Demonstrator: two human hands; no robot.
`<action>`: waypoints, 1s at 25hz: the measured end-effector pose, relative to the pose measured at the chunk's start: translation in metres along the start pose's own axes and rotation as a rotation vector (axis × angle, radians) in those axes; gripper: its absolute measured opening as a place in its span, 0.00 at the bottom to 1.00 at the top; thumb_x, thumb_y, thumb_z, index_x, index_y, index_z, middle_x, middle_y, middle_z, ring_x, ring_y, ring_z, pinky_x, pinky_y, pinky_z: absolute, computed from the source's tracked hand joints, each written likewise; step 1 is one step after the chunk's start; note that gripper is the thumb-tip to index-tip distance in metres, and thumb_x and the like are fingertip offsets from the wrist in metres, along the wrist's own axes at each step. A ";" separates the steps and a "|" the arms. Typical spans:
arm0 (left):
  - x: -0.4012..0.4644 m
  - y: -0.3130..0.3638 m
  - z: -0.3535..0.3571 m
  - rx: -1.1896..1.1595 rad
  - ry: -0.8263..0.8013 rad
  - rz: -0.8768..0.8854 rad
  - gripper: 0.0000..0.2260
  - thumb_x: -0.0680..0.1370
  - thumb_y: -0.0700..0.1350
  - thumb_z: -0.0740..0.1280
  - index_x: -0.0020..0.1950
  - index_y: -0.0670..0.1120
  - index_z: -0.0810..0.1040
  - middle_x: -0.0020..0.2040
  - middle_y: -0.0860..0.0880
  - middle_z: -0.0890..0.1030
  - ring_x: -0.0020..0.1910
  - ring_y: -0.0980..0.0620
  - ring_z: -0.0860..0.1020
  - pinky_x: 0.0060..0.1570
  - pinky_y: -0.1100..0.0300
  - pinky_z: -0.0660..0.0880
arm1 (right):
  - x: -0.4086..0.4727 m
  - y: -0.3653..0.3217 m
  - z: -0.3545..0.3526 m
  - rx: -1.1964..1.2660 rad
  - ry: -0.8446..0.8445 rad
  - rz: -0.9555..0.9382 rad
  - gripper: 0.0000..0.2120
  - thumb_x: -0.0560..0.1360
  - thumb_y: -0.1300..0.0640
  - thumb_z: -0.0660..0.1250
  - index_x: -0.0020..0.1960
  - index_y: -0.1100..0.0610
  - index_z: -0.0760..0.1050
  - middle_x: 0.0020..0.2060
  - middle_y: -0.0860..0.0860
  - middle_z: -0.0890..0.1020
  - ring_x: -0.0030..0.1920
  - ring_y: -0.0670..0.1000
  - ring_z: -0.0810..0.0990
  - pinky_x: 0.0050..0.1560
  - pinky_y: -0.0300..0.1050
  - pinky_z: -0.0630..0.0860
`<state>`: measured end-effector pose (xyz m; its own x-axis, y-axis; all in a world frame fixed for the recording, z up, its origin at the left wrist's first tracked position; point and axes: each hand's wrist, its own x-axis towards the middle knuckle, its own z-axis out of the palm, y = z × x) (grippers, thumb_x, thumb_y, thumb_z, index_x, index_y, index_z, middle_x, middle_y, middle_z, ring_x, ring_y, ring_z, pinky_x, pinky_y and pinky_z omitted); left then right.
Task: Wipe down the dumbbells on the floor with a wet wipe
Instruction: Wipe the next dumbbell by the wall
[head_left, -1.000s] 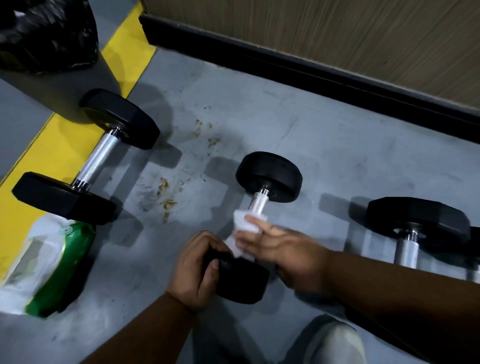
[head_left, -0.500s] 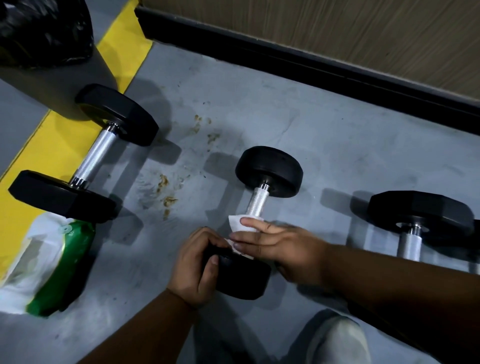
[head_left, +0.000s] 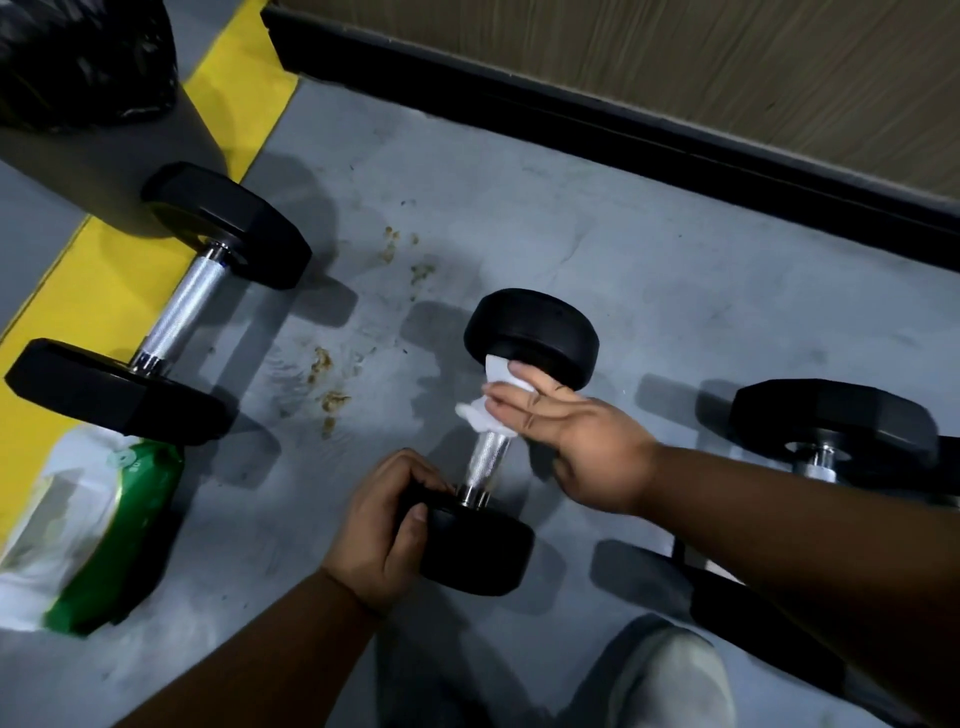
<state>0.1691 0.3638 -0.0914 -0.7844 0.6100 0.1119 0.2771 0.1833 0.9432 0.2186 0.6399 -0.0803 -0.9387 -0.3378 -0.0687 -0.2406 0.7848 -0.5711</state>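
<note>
1. No brand or label can be read anywhere: the green and white wipes packet at the near left carries a pale round mark and small print, too blurred to make out, and the dumbbell heads show no legible numbers.
2. The small round-headed dumbbell lies on the floor in the middle, its handle running near to far.
3. The left hand grips the near head of that dumbbell, fingers curled over its rim and thumb across its face.
4. The right hand presses the white wet wipe round the far end of the knurled handle, just below the far head; the fingers lie nearly straight over the wipe, and whether the thumb closes under the handle cannot be told.
5. A larger dumbbell lies to the far left, its near head on the yellow floor stripe.
6. Another dumbbell sits at the right, partly hidden by the forearm.
7. The floor is grey, scuffed, with brownish specks left of the small dumbbell.
8. A black skirting runs along the far side under a wood-grain wall.
9. A black plastic bag shows at the far left corner.
10. A pale trouser knee shows at the near edge.
</note>
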 end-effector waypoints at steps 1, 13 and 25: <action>0.003 0.004 -0.004 0.005 -0.024 -0.044 0.11 0.77 0.51 0.60 0.47 0.45 0.78 0.45 0.48 0.79 0.45 0.46 0.80 0.45 0.48 0.75 | -0.002 -0.003 0.002 0.017 0.026 0.054 0.42 0.68 0.65 0.50 0.83 0.51 0.64 0.83 0.44 0.60 0.85 0.46 0.46 0.75 0.57 0.72; 0.008 0.053 0.033 0.508 0.047 0.144 0.09 0.74 0.47 0.67 0.35 0.44 0.78 0.35 0.47 0.75 0.34 0.45 0.72 0.36 0.54 0.69 | -0.010 -0.020 0.019 0.060 0.013 -0.012 0.37 0.73 0.66 0.52 0.82 0.53 0.66 0.83 0.46 0.62 0.85 0.53 0.49 0.76 0.58 0.70; 0.012 0.051 0.018 0.541 0.035 0.096 0.08 0.73 0.46 0.63 0.37 0.44 0.75 0.35 0.47 0.73 0.35 0.47 0.70 0.36 0.56 0.66 | -0.005 -0.024 0.022 0.125 -0.098 -0.178 0.33 0.76 0.67 0.55 0.81 0.55 0.68 0.83 0.45 0.62 0.84 0.49 0.54 0.76 0.57 0.71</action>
<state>0.1834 0.3945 -0.0476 -0.7572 0.6189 0.2088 0.5866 0.5038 0.6340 0.2342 0.6108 -0.0840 -0.8542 -0.5188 -0.0334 -0.3623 0.6401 -0.6775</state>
